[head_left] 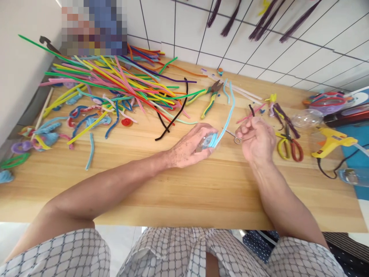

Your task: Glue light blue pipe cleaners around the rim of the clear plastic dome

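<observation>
My left hand (187, 148) is wrapped round a small clear plastic bottle (204, 142). Light blue pipe cleaner (212, 141) is wound about the bottle's right end, and its long free length rises up and to the right. To the right, my right hand (256, 139) is closed, fingers curled in; what they hold, if anything, I cannot make out. Beside its fingertips lies a thin metal tool with a ring handle (237, 141), partly hidden. A short black pipe cleaner (251, 110) shows just behind that hand.
A heap of coloured pipe cleaners (123, 82) covers the back left. Green-yellow pliers (212, 96) lie behind my hands. On the right are red-and-yellow-handled scissors (290, 146), a yellow glue gun (331, 140) with its cord, and a clear plastic piece (307, 118). A tiled wall (184, 23) stands behind.
</observation>
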`<state>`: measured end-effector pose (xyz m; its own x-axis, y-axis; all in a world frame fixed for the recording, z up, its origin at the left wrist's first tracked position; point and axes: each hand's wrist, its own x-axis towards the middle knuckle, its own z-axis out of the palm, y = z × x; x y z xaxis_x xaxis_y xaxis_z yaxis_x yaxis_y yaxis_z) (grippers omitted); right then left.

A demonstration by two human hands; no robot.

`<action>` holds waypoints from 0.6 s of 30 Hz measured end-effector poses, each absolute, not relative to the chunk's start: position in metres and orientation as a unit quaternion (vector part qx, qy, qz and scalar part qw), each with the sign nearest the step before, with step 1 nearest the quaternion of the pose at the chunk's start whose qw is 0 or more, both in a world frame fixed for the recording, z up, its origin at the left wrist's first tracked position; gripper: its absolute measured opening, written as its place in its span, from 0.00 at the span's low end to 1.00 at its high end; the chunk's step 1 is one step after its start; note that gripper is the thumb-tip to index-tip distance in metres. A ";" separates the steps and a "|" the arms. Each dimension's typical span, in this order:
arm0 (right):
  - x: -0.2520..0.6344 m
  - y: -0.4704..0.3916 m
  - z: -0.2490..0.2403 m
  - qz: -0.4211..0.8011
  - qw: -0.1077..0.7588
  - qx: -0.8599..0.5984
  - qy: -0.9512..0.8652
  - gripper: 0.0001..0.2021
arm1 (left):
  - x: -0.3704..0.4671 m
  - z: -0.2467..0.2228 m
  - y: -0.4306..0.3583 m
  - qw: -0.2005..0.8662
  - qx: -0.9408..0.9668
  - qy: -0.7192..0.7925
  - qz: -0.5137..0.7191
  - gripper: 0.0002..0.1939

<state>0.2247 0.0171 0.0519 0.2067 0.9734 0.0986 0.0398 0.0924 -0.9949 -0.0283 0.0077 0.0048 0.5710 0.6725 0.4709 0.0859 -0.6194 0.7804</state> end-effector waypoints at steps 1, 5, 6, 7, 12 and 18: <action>0.229 0.020 0.050 0.389 0.562 -0.547 -0.484 0.25 | -0.028 0.005 0.008 0.366 0.807 0.235 0.400 0.27; 0.244 0.026 0.048 0.218 0.528 -0.604 -0.556 0.13 | -0.029 0.005 0.008 0.364 0.809 0.233 0.399 0.27; 0.245 0.025 0.048 0.186 0.526 -0.602 -0.571 0.12 | -0.029 0.005 0.008 0.364 0.809 0.234 0.399 0.27; 0.244 0.023 0.049 0.167 0.528 -0.594 -0.584 0.14 | -0.029 0.005 0.008 0.364 0.809 0.235 0.398 0.27; 0.227 0.006 0.052 0.187 0.485 -0.519 -0.679 0.11 | -0.029 0.005 0.008 0.369 0.808 0.238 0.393 0.28; 0.214 -0.005 0.061 0.254 0.399 -0.489 -0.733 0.14 | -0.028 0.006 0.008 0.366 0.809 0.234 0.396 0.27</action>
<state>0.2144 -0.0053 0.0613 -0.2029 0.9197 0.3360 0.5137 0.3921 -0.7631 -0.0284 0.0078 0.0059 0.5768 0.6679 0.4703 0.0885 -0.6234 0.7769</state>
